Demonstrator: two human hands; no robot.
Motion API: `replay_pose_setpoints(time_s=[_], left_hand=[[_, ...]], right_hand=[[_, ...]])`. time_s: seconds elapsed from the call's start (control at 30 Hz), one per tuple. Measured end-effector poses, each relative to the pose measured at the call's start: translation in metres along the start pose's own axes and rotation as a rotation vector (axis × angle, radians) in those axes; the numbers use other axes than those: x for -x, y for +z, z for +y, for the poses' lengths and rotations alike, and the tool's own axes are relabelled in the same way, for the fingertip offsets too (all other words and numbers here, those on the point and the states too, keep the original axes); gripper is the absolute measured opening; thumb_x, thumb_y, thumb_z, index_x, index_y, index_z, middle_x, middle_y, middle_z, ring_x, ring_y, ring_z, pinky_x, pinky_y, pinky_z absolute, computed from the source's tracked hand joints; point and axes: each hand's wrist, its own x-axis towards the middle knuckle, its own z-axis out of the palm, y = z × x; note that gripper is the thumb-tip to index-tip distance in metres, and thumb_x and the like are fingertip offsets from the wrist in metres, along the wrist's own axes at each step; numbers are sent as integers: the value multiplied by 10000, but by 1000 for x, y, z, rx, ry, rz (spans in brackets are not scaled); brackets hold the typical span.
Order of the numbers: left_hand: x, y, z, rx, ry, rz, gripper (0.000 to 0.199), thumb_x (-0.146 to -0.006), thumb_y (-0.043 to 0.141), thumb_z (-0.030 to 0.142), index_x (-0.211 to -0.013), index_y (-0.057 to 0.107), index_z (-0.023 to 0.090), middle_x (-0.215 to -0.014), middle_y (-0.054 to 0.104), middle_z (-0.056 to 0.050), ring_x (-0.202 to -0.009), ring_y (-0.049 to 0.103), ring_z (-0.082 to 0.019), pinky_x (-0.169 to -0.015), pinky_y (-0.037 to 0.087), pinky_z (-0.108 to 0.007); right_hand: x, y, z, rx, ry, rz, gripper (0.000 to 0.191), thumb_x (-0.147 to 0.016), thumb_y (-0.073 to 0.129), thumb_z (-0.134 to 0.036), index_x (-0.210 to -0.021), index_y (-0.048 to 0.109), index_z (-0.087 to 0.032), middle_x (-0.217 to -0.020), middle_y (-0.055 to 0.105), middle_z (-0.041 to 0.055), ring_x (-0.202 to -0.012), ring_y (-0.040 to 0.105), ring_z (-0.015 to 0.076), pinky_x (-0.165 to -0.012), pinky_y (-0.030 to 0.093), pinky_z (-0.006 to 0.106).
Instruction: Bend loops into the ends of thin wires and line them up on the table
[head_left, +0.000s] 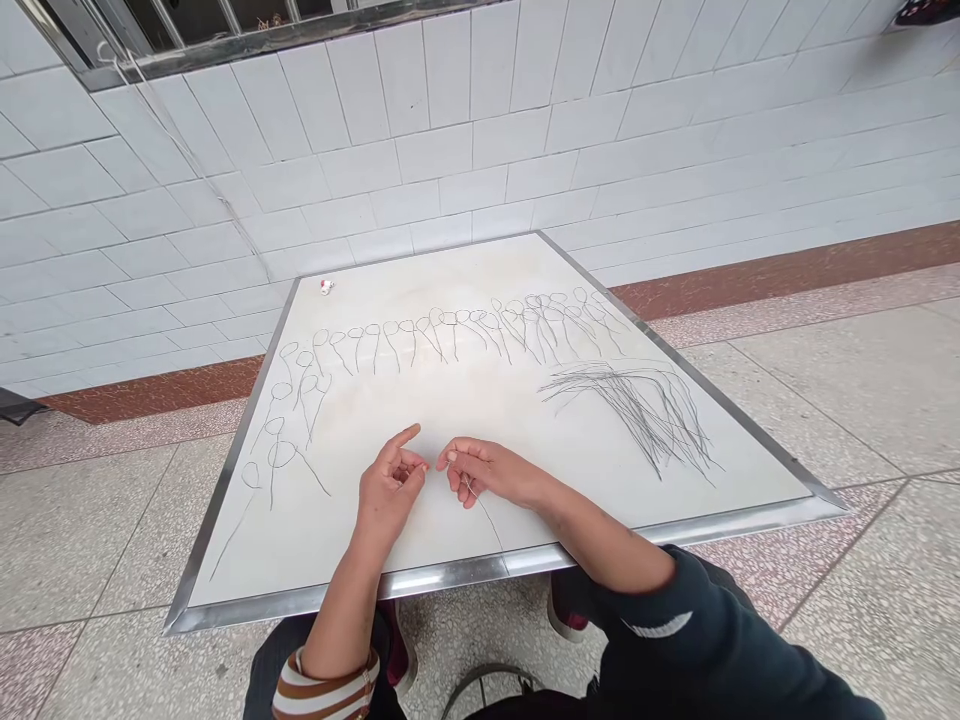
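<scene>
Thin dark wire trails from my right hand down past the table's front edge. The fingers of that hand are closed on it. Close by on the left, my left hand has its thumb and index finger pinched together, the other fingers raised; what the pinch holds is too small to make out. Both hands are just above the white table. A row of wires bent into loops with tails curves across the table beyond my hands and down its left side. To the right lies a bundle of unlooped wires.
A small red and white object sits at the table's far left corner. Metal trim edges the table. Behind it rises a white tiled wall with a barred window. Below are my legs and part of a round-framed stool.
</scene>
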Motion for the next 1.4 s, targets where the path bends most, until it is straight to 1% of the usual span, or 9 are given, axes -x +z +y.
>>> replay_pose_setpoints(time_s=[0.13, 0.27, 0.43, 0.67, 0.9, 1.07, 1.17, 1.33, 1.4], left_hand=[[0, -1, 1, -22, 11, 23, 479, -786, 582, 236, -1263, 536, 248, -779, 642, 33, -707, 547, -114, -728, 439, -249], [2, 0, 3, -78, 31, 38, 482, -800, 584, 261, -1278, 524, 273, -814, 676, 32, -746, 597, -131, -783, 449, -281], [5, 3, 3, -140, 68, 39, 466, -838, 560, 296, -1300, 503, 299, -868, 705, 27, -859, 638, -154, -869, 445, -314], [7, 10, 3, -159, 73, 119, 458, -840, 558, 283, -1295, 507, 298, -854, 689, 21, -802, 636, -149, -817, 470, -305], [8, 11, 5, -149, 54, 173, 435, -842, 557, 288, -1275, 517, 303, -865, 669, 20, -833, 627, -153, -815, 466, -302], [6, 6, 6, -126, 84, 193, 440, -839, 555, 273, -1277, 516, 282, -859, 654, 14, -829, 622, -148, -824, 467, -303], [6, 3, 7, -90, 97, 197, 450, -842, 556, 282, -1289, 503, 275, -846, 651, 18, -816, 621, -143, -833, 465, -302], [7, 3, 9, -78, 93, 193, 448, -834, 565, 292, -1279, 515, 276, -848, 660, 17, -827, 621, -148, -836, 462, -303], [8, 4, 9, -96, 83, 192, 448, -831, 567, 300, -1276, 520, 281, -853, 666, 15, -832, 622, -154, -776, 468, -285]], right_hand=[[-1, -4, 5, -9, -50, -12, 343, -853, 549, -507, -928, 606, -177, -761, 568, 8, -722, 539, 123, -616, 452, 246], [-5, -5, 10, -33, -48, -5, 347, -841, 570, -509, -923, 629, -177, -722, 573, -4, -703, 528, 113, -651, 393, 243], [-6, -1, 10, -28, -45, 36, 357, -808, 606, -520, -890, 641, -174, -666, 557, -14, -661, 494, 114, -611, 338, 243], [-7, 8, 12, -171, -28, 81, 329, -756, 681, -478, -824, 610, -164, -670, 572, -14, -606, 462, 93, -549, 295, 226], [-11, 17, 18, -283, -37, 127, 355, -735, 704, -500, -817, 599, -171, -685, 585, -15, -601, 454, 85, -561, 310, 225], [-5, 20, 14, -432, -32, 4, 369, -749, 712, -485, -964, 648, -192, -792, 590, 1, -703, 500, 91, -649, 368, 229], [-4, 18, 15, -479, -17, -34, 362, -750, 733, -434, -1018, 657, -202, -793, 595, 1, -716, 514, 88, -672, 373, 225], [-9, 18, 20, -474, 16, 14, 329, -709, 774, -382, -959, 670, -195, -735, 621, -3, -680, 526, 88, -644, 364, 220], [-10, 19, 21, -454, 29, 36, 326, -690, 785, -381, -925, 667, -189, -710, 630, -4, -659, 528, 88, -634, 359, 221]])
